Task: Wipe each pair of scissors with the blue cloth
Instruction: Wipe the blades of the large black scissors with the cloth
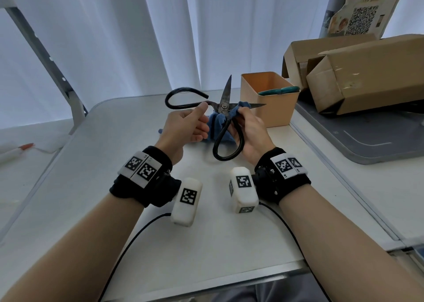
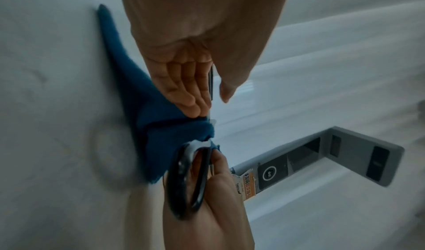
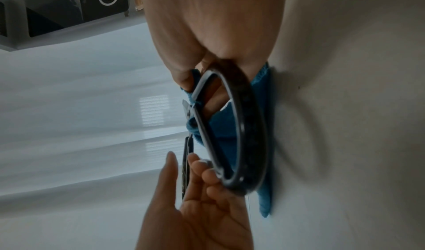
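Holding black scissors (image 1: pixel 223 109) open above the counter (image 1: pixel 96 164), both hands work side by side; nearest the camera, the forearms carry black wristbands (image 1: pixel 146 178) with white coded tags, and white sensor blocks (image 1: pixel 187 202) hang under each wrist; cables run back from these toward the counter's near edge. Left hand (image 1: pixel 185 127): thumb and forefinger pinch the shank of one handle, close to the pivot, remaining fingers curled; that handle loops out to the left. Right hand (image 1: pixel 249 133): fingers closed around the blue cloth (image 1: pixel 218 121), pressing it against the blade next to the pivot; the second handle loop hangs down in front of this palm. Blades crossed wide, one tip pointing up, the other pointing right. Cloth tail droops to the counter beneath the hands. Behind, right: orange tub (image 1: pixel 268 100) with green-handled scissors (image 1: pixel 278 90) resting across its rim; further right, cardboard boxes (image 1: pixel 358 70) on a grey tray (image 1: pixel 367 136); white curtain (image 1: pixel 137 33) at the back.
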Available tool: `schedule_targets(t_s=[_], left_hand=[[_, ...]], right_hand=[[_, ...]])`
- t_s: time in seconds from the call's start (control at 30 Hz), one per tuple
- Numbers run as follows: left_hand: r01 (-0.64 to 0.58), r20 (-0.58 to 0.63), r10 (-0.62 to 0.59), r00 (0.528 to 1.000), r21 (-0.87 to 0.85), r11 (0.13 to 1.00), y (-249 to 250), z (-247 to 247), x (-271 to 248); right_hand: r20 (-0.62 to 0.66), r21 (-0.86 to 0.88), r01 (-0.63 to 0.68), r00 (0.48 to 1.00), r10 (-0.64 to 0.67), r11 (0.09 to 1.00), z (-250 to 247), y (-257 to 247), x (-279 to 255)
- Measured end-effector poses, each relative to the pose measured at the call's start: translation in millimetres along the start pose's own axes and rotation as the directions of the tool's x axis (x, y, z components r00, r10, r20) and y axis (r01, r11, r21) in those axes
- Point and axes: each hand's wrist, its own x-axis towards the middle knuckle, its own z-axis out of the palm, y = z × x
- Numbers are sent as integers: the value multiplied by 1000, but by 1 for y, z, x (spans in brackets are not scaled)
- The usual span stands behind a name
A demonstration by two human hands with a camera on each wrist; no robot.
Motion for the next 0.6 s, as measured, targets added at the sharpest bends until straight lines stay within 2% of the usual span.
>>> schedule_targets(t_s=[0.27, 0.47, 0.6], left_hand=[[38, -28, -51, 998, -356, 934, -7, 2, -5], [49, -15, -64, 998, -477, 878, -11, 1, -8], [82, 20, -83, 996, -489, 869, -11, 1, -10]], right_hand=[[98, -45, -25, 995, 29, 999, 6, 5, -6], [150, -46, -11, 989, 18, 999, 3, 6, -5], [177, -49, 9, 984, 0, 999, 1, 7, -5]])
